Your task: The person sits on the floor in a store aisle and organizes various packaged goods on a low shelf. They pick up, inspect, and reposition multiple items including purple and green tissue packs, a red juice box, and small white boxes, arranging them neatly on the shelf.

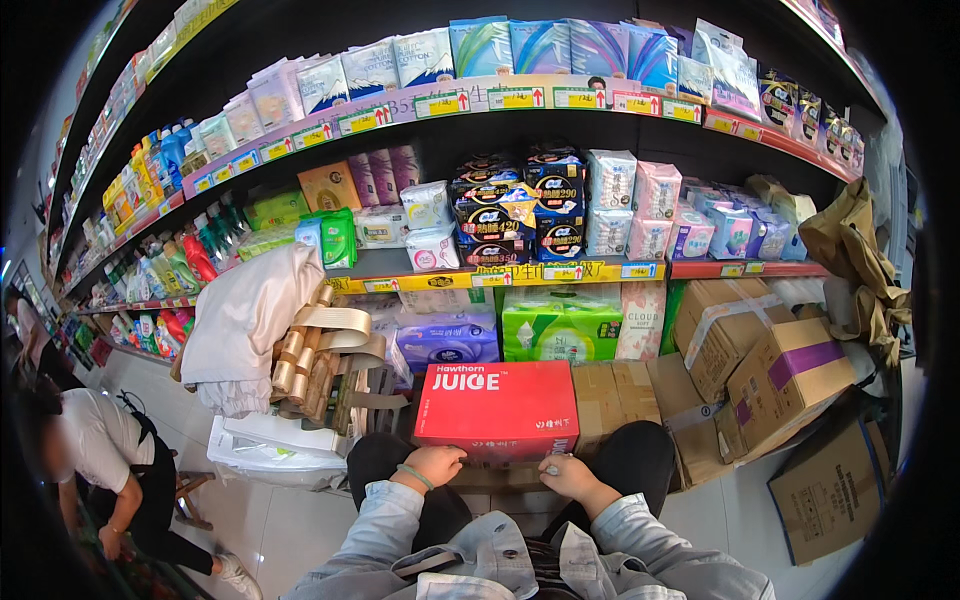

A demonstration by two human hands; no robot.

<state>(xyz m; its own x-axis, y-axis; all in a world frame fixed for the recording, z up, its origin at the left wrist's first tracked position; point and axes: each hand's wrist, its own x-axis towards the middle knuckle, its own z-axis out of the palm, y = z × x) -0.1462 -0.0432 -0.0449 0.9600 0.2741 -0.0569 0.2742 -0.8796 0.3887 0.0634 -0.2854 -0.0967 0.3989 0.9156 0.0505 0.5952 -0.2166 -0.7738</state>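
Observation:
A red juice carton (495,401) lies before me between my knees, its printed top facing up. My left hand (435,463), with a pale green bangle at the wrist, is at the carton's near left edge, fingers curled inward. At the near right corner is my right hand (568,476), also curled, with a small pale spot at its fingers that is too small to name. Both hands seem to touch the carton's near side; their fingertips are partly hidden, so whether they grip it is unclear. Beneath and behind it are brown cardboard boxes (616,397).
Shelves ahead hold packs of sanitary pads (491,214) and tissues (562,326). On my left are a folding wooden-framed seat (315,360) with pale cloth and a white package (274,442). Cardboard boxes (787,382) crowd my right. Another person (112,442) bends at far left.

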